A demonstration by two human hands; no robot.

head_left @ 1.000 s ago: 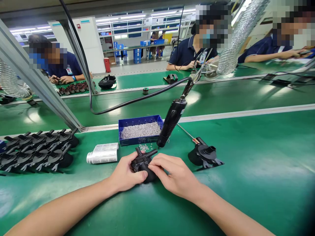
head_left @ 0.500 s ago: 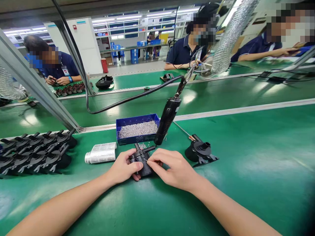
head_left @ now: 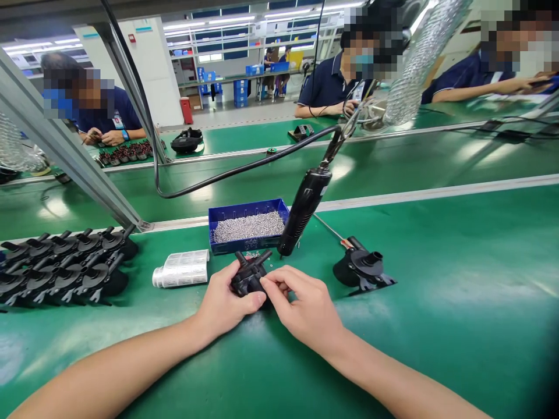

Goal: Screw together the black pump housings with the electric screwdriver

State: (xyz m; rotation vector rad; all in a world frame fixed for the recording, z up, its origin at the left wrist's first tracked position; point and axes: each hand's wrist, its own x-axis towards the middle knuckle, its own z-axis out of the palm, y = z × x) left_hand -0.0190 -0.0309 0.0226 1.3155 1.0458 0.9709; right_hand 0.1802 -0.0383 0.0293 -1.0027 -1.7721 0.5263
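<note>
The left hand (head_left: 223,299) grips a black housing (head_left: 250,280), one spout (head_left: 263,257) toward two o'clock, as the right hand (head_left: 308,302) pinches closed at the housing's three-o'clock side, contents unclear.

The tabletop (head_left: 437,337) is green; the held housing (head_left: 247,278) is black, the tray (head_left: 227,247) near the tabletop's far edge blue.
</note>
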